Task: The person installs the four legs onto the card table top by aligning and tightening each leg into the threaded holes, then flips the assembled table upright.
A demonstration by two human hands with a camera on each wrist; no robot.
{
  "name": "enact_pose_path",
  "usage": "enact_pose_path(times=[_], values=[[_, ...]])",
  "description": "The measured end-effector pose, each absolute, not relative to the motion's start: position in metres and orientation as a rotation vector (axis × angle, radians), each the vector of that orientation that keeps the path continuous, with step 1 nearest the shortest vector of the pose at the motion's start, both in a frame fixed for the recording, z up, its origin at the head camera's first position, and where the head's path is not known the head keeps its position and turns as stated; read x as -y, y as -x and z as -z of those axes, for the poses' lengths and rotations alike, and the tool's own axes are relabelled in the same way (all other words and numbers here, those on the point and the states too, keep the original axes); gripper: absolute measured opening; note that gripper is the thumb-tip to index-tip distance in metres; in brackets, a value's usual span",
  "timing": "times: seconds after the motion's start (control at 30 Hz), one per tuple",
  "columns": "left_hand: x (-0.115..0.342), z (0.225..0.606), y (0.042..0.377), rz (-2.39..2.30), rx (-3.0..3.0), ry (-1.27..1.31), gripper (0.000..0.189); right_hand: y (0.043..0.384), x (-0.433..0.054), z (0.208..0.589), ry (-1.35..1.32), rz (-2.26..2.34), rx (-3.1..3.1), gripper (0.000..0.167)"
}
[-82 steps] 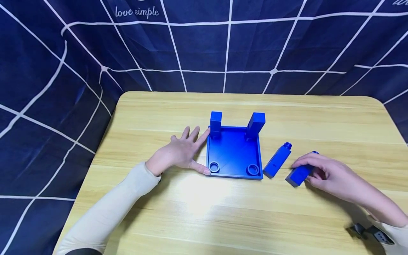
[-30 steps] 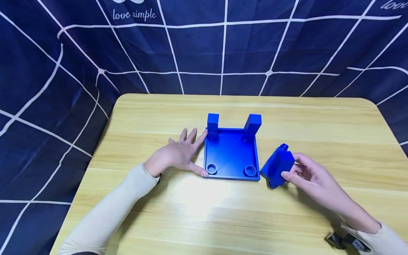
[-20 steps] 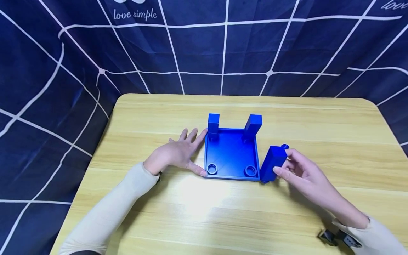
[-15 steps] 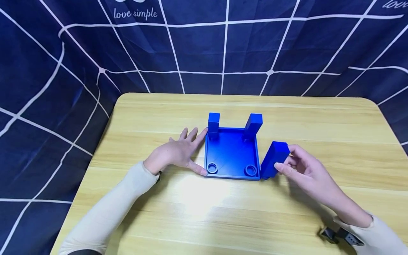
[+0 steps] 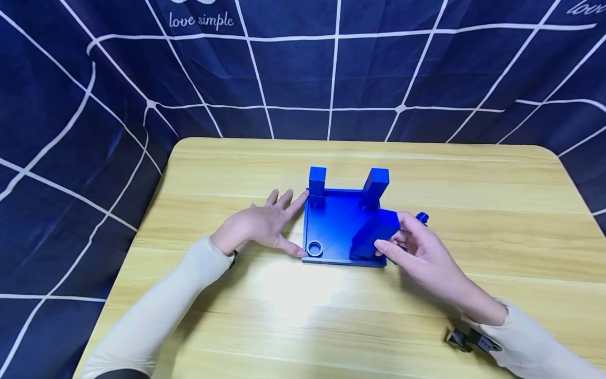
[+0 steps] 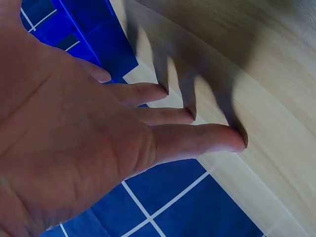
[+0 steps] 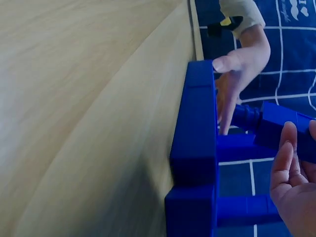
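A square blue tray-like tabletop (image 5: 331, 226) lies on the table, its raised rim facing up. Two blue square legs, a left one (image 5: 317, 184) and a right one (image 5: 376, 184), stand at its far corners. My left hand (image 5: 255, 226) has its fingers spread, with thumb and index finger against the tabletop's left edge. Between thumb and fingers my right hand (image 5: 421, 255) pinches another blue leg (image 5: 374, 234), tilted above the near right corner. Its threaded end (image 7: 247, 117) points toward the tabletop in the right wrist view. That corner's ring socket is hidden behind the leg.
A ring socket (image 5: 314, 248) sits in the near left corner. One more blue leg (image 5: 422, 218) lies on the table right of the tabletop, mostly hidden behind my right hand. A dark blue gridded cloth (image 5: 303, 68) hangs beyond the wooden table (image 5: 265, 316).
My right hand has picked up a leg from the table, turned it threaded end down and carried it left over the tabletop's near right corner. The left hand stays at the edge.
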State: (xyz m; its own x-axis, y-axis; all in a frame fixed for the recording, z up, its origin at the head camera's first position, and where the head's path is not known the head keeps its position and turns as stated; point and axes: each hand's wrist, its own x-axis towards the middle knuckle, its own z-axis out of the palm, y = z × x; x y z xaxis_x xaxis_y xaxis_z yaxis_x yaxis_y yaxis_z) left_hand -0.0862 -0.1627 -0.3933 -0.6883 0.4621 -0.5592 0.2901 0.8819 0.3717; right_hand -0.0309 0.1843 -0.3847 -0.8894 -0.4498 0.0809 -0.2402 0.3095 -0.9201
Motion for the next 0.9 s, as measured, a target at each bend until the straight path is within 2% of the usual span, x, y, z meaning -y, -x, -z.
enact_pose_path(times=[0.9], values=[[0.163, 0.39, 0.089, -0.276, -2.329, -0.518, 0.138, 0.042, -0.119, 0.399, 0.653, 1.538, -2.321, 0.029]])
